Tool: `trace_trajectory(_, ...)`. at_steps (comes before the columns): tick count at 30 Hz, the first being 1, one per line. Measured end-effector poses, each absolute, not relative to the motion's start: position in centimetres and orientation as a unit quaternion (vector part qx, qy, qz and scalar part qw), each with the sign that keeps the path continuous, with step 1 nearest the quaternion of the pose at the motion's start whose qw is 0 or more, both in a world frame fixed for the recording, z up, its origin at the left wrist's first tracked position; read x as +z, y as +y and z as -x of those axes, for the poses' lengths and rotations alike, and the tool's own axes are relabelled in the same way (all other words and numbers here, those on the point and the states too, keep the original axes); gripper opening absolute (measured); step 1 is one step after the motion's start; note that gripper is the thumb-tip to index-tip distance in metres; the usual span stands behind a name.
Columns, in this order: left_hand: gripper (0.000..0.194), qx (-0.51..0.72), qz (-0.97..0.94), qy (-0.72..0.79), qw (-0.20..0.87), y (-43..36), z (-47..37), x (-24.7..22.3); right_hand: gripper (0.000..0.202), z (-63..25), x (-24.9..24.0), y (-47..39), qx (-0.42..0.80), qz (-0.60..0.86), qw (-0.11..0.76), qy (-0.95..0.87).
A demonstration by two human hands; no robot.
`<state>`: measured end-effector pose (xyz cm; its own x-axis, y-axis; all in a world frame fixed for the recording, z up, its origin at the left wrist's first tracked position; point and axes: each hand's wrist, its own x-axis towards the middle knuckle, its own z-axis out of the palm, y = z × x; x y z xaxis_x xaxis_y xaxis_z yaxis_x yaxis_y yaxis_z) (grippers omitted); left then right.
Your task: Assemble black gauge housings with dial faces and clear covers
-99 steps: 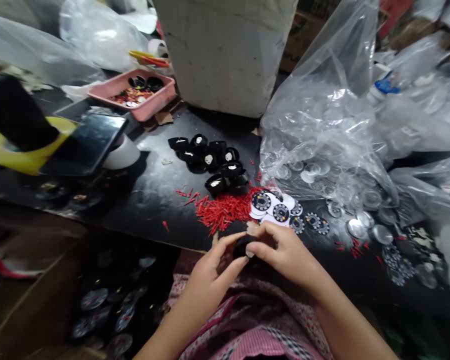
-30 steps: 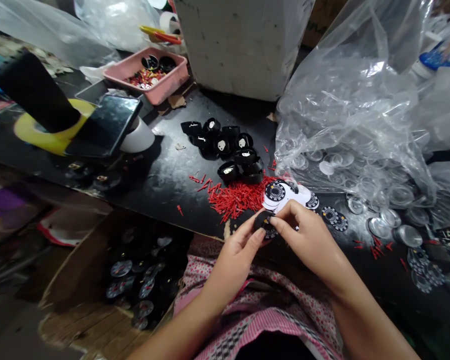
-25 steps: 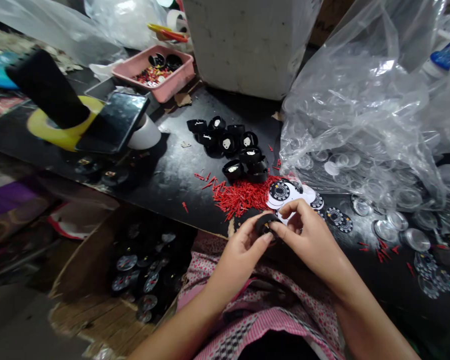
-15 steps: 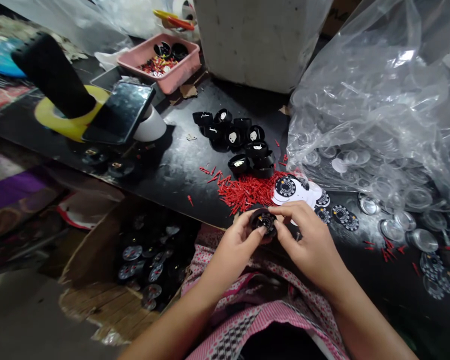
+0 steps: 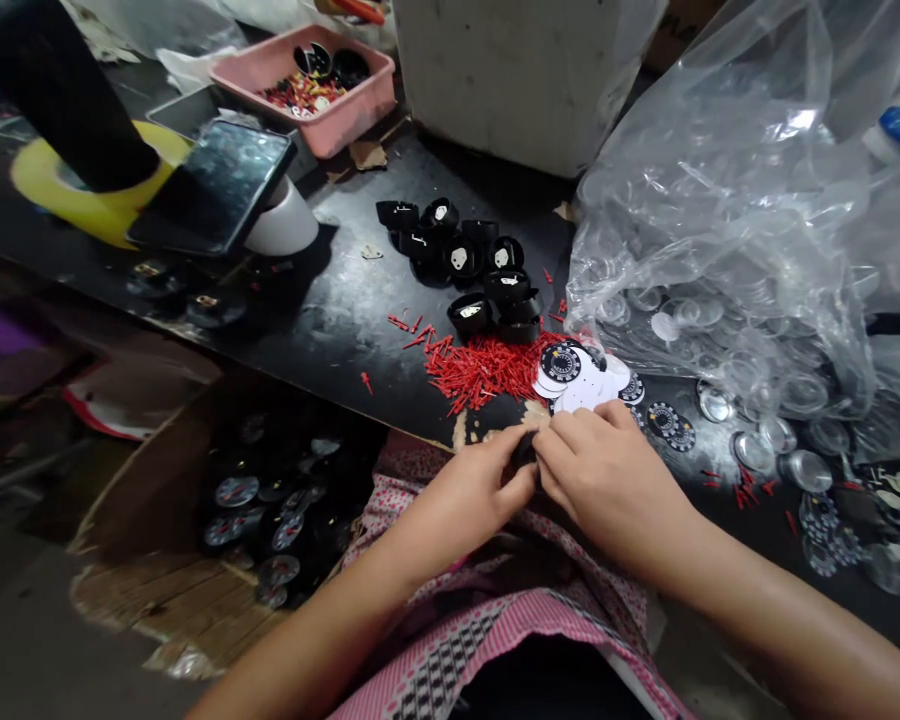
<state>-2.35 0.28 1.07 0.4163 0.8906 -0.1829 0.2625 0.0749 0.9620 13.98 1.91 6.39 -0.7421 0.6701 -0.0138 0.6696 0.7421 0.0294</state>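
Observation:
A small round black cup (image 5: 524, 450) is held at the table's front edge, mostly covered by fingers. My left hand (image 5: 487, 480) is closed around its left side. My right hand (image 5: 596, 475) has its fingers curled over the right side, knuckles up, and its fingertips are hidden. Just beyond lie a heap of red pointers (image 5: 472, 372) and a stack of printed dial discs (image 5: 561, 362), some white side up. Behind the pointers, several black cups (image 5: 471, 313) sit in a pile, with pale pieces inside them.
On the right, a clear plastic bag (image 5: 720, 210) spills round transparent covers (image 5: 806, 470). A pink tray (image 5: 367, 100) of small parts stands at back left, near a propped phone (image 5: 221, 185) and yellow tape roll (image 5: 45, 195). Below left, a cardboard box (image 5: 150, 500) contains finished-looking dials.
My right hand has turned over the cup, with its fingers now curled and hiding the dial face seen inside earlier. The camera view has shifted slightly.

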Motion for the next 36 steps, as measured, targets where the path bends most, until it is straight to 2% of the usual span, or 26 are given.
trace_trajectory(4, 0.036, 0.246, -0.654, 0.473, 0.536, -0.3, 3.6, 1.4, 0.01, -14.5, 7.1, 1.9, -0.027, -0.313, -0.001, 0.949)
trace_trajectory(7, 0.041, 0.318, -0.651, 0.57, 0.389, -1.3, 5.5, 0.7, 0.011, -15.2, 7.1, 2.1, -0.141, -0.36, -0.043, 0.921)
trace_trajectory(10, 0.049, 0.342, -0.722, 0.563, 0.211, -1.8, 7.5, -0.4, 0.013, -15.4, 5.8, 2.7, -0.189, -0.456, -0.048, 0.868)
trace_trajectory(13, 0.054, 0.34, -0.759, 0.525, 0.178, -1.3, 8.6, -0.4, 0.018, -14.5, 4.0, 3.6, -0.211, -0.49, -0.043, 0.845)
trace_trajectory(15, 0.052, 0.407, -0.673, 0.577, 0.22, -0.8, 8.7, 0.2, 0.017, -13.3, 3.3, 4.2, -0.212, -0.496, -0.053, 0.841)
trace_trajectory(18, 0.039, 0.514, -0.449, 0.617, 0.392, -0.3, 7.9, 0.9, 0.016, -11.4, 2.9, 5.2, -0.154, -0.498, -0.058, 0.852)
trace_trajectory(21, 0.028, 0.572, -0.279, 0.534, 0.557, -0.3, 6.7, 0.6, 0.016, -10.0, 2.5, 6.0, -0.079, -0.499, -0.036, 0.862)
trace_trajectory(24, 0.024, 0.584, -0.184, 0.46, 0.643, -0.4, 6.0, -0.1, 0.014, -9.6, 2.1, 6.5, -0.042, -0.489, -0.022, 0.871)
trace_trajectory(30, 0.022, 0.606, -0.163, 0.409, 0.663, -0.2, 4.4, -0.1, 0.009, -10.6, 2.1, 5.9, -0.08, -0.493, -0.079, 0.863)
trace_trajectory(36, 0.024, 0.602, -0.202, 0.424, 0.646, 0.1, 2.6, -0.7, 0.006, -11.2, 2.0, 4.6, -0.129, -0.519, -0.144, 0.833)
